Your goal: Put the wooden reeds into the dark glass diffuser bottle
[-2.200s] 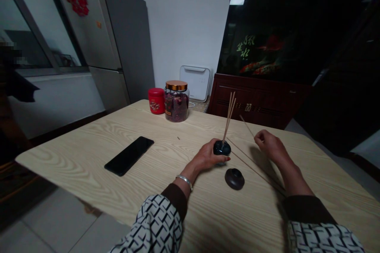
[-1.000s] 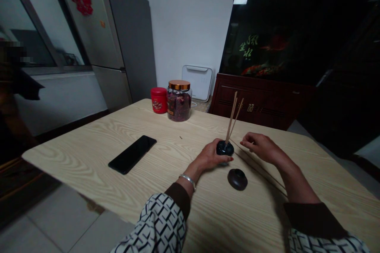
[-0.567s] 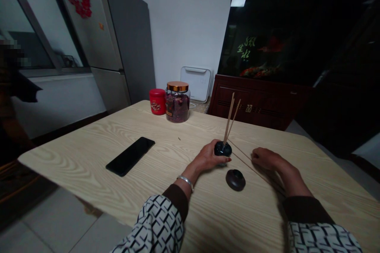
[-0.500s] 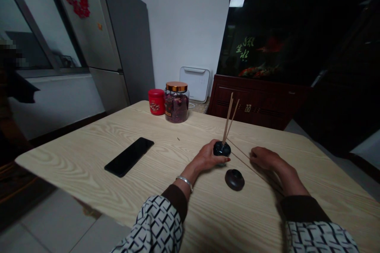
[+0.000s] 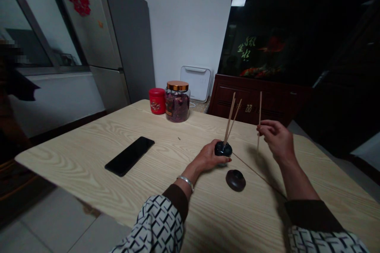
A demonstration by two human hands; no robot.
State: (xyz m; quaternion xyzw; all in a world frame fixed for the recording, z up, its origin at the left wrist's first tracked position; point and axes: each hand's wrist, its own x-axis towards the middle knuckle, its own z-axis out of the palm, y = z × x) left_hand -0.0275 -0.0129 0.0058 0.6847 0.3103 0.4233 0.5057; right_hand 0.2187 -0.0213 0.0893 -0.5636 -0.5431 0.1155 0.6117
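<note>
My left hand (image 5: pixel 208 158) grips a small black incense holder (image 5: pixel 223 149) on the light wooden table (image 5: pixel 89 154). Several thin incense sticks (image 5: pixel 230 116) stand upright in that holder. My right hand (image 5: pixel 276 137) is raised above the table to the right of the holder, fingers pinched on one incense stick (image 5: pixel 260 112) held nearly vertical. One more stick (image 5: pixel 252 172) lies flat on the table below that hand. A dark round lid (image 5: pixel 235 180) rests just in front of the holder.
A black phone (image 5: pixel 130 155) lies face down on the left part of the table. A red tin (image 5: pixel 156 101) and a glass jar with a copper lid (image 5: pixel 177 101) stand at the far edge. Beyond are a grey fridge (image 5: pixel 124 39) and a dark fish tank (image 5: pixel 267 47).
My right hand went down to the sticks lying on the table, pinched one and lifted it upright beside the holder. My left hand has stayed on the holder.
</note>
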